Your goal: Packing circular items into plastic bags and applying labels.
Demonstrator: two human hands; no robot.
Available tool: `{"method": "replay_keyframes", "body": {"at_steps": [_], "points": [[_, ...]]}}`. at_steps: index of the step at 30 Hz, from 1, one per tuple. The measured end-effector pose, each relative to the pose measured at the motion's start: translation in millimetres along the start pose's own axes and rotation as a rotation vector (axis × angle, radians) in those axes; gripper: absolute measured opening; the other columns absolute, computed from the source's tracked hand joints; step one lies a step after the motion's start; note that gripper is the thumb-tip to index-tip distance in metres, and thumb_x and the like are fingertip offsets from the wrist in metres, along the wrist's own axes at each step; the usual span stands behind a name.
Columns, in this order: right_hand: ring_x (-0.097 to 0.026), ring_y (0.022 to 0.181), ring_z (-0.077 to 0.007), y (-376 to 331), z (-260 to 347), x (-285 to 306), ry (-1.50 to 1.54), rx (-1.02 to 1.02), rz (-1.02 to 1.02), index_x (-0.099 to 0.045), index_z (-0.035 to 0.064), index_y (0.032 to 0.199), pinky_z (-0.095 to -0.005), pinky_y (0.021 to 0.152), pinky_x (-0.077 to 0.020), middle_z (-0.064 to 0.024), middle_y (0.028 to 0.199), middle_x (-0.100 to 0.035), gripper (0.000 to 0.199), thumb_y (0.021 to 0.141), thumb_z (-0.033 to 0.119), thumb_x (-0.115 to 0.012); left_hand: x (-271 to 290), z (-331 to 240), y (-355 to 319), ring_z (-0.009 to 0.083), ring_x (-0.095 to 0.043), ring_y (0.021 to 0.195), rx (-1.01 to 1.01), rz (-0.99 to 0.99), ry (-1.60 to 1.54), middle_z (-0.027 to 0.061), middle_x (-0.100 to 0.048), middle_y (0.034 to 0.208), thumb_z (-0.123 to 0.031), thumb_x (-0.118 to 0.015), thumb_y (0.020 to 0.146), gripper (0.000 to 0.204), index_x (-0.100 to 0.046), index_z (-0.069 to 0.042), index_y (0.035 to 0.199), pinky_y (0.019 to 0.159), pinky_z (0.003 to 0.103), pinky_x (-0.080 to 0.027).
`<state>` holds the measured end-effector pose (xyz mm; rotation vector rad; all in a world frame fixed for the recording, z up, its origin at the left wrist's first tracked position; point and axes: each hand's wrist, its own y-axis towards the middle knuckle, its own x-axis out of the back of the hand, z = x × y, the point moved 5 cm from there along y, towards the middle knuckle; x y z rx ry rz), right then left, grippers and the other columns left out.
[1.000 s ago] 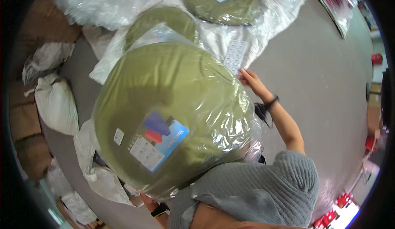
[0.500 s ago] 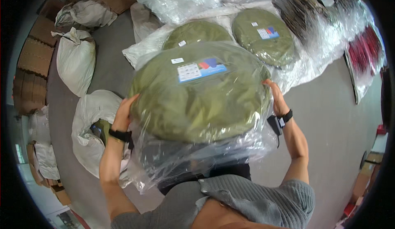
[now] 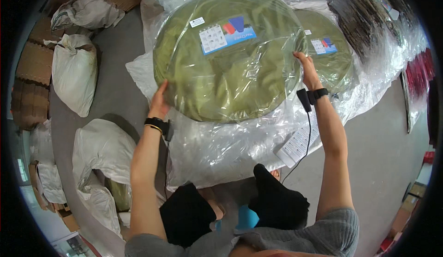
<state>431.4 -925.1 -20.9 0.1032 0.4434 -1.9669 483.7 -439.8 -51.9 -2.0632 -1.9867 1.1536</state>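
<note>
Between my hands is a large round olive-green fabric bundle in clear plastic (image 3: pixel 230 81), with a coloured label and a small white sticker on top. My left hand (image 3: pixel 159 102) grips its lower left edge, partly blurred. Its right edge is in my right hand (image 3: pixel 309 71), thumb and fingers on the plastic. Beneath and to the right lies a second round olive bundle (image 3: pixel 334 67), partly covered by the held one. Clear plastic wrap (image 3: pixel 221 151) spreads below them, with a printed white sheet (image 3: pixel 300 146) near my right forearm.
On the left stand a tied white sack (image 3: pixel 76 77) and an open white sack (image 3: pixel 104 141) with something olive inside. Stacked cardboard (image 3: pixel 32 63) lines the far left. Plastic-wrapped dark bundles (image 3: pixel 364 21) lie at the upper right, a red wrapped one (image 3: pixel 419 74) beyond.
Both hands have carried the olive bundle away from my body, over the other bundles. The far left bundle is now hidden, and my legs and the plastic below have come into view.
</note>
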Motion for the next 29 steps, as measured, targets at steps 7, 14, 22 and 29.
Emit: {"method": "replay_keyframes", "body": {"at_steps": [7,14,22,29], "points": [[-0.055,0.081,-0.0178,48.1,-197.7,65.0,-0.357,-0.255,-0.058,-0.053,-0.0016,0.101,-0.0282,0.068,-0.0439,-0.0077,0.090,-0.059,0.039,0.075,0.027,-0.062,62.1,144.8,78.9,0.0248,-0.050,0.102,0.211,-0.090,0.014,0.0076,-0.051,0.115,-0.021,-0.055,0.083,0.039,-0.045,-0.003,0.116,0.084,0.038,-0.043],[-0.056,0.064,-0.0155,28.8,-202.5,56.4,-0.647,-0.079,-0.015,-0.055,-0.0050,0.086,-0.0310,0.057,-0.0457,-0.0080,0.074,-0.060,0.036,0.069,0.024,-0.068,96.6,157.3,77.7,0.0235,-0.052,0.098,0.307,-0.197,0.140,0.0090,-0.054,0.109,-0.020,-0.053,0.085,0.032,-0.049,-0.003,0.111,0.084,0.038,-0.043],[-0.056,0.071,-0.0136,44.3,-192.8,66.9,-0.957,0.065,-0.082,-0.056,-0.0009,0.098,-0.0265,0.062,-0.0456,-0.0070,0.082,-0.060,0.039,0.075,0.028,-0.066,126.7,155.8,94.6,0.0205,-0.055,0.089,0.129,-0.336,0.454,0.0113,-0.056,0.102,-0.022,-0.059,0.082,0.034,-0.052,0.003,0.104,0.075,0.035,-0.047],[-0.057,0.068,-0.0136,-1.1,-193.2,74.6,-0.720,-0.481,0.214,-0.055,0.0000,0.096,-0.0274,0.060,-0.0475,-0.0076,0.078,-0.061,0.035,0.075,0.025,-0.067,108.8,153.1,41.4,0.0237,-0.057,0.086,0.167,-0.363,0.526,0.0167,-0.055,0.102,-0.007,-0.060,0.078,0.038,-0.044,0.006,0.109,0.061,0.037,-0.052]]}}
